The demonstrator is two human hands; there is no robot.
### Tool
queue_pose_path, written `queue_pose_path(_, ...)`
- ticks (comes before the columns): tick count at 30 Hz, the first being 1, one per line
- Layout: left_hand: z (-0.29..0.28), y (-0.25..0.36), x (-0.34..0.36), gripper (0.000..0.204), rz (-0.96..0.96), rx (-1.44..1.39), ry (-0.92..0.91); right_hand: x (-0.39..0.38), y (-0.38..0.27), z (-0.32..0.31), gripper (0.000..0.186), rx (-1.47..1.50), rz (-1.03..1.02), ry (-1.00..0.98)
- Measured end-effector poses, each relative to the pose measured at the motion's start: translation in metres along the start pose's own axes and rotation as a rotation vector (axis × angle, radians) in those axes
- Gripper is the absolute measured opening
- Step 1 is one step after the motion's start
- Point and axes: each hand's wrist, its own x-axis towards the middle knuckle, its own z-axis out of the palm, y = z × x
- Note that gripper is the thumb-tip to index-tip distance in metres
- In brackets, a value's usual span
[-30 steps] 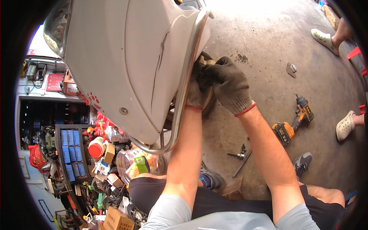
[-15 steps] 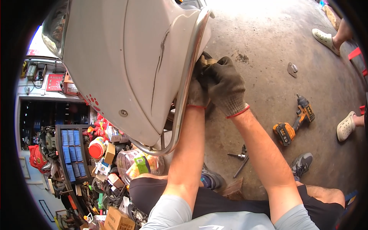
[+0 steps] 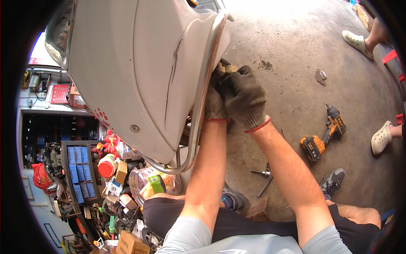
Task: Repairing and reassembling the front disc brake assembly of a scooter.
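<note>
A white scooter's body panel (image 3: 118, 76), marked by a long dark scratch, fills the upper left. A bent metal guard bar (image 3: 206, 80) runs along its edge. Both my hands wear dark, dirty work gloves with red-edged cuffs and meet just right of the bar. My right hand (image 3: 246, 95) is closed, its fingers bunched at a small tan piece (image 3: 230, 68) whose kind I cannot make out. My left hand (image 3: 215, 103) lies beside it, partly behind the right hand and the bar; its fingers are mostly hidden.
An orange and black cordless impact driver (image 3: 325, 133) lies on the concrete floor to the right. Nearer me is a T-handled tool (image 3: 265, 178). A small metal plate (image 3: 321, 77) lies farther off. Another person's shoes (image 3: 382, 138) are at the right. Clutter and a clear plastic tub (image 3: 139, 182) crowd the left.
My hands have shifted slightly left and down in the picture, still together beside the bar. The scooter also sits slightly left in the view.
</note>
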Motion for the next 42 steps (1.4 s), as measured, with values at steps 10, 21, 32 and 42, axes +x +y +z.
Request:
queue_pose_path(10, -0.003, -0.004, 0.0, 0.024, 0.091, 0.088, -0.048, -0.002, 0.005, 0.002, 0.017, 0.037, 0.084, -0.054)
queue_pose_path(21, -0.001, -0.005, -0.004, 0.021, -0.04, -0.196, -0.205, 0.002, -0.014, 0.002, 0.013, -0.011, 0.191, -0.007)
queue_pose_path(32, -0.012, -0.009, 0.006, 0.017, -0.017, -0.137, -0.21, 0.005, -0.016, 0.002, 0.016, -0.054, 0.251, 0.002)
queue_pose_path(42, 0.004, -0.004, -0.008, 0.019, 0.032, -0.041, -0.173, -0.005, -0.006, -0.002, 0.017, 0.211, 0.185, -0.003)
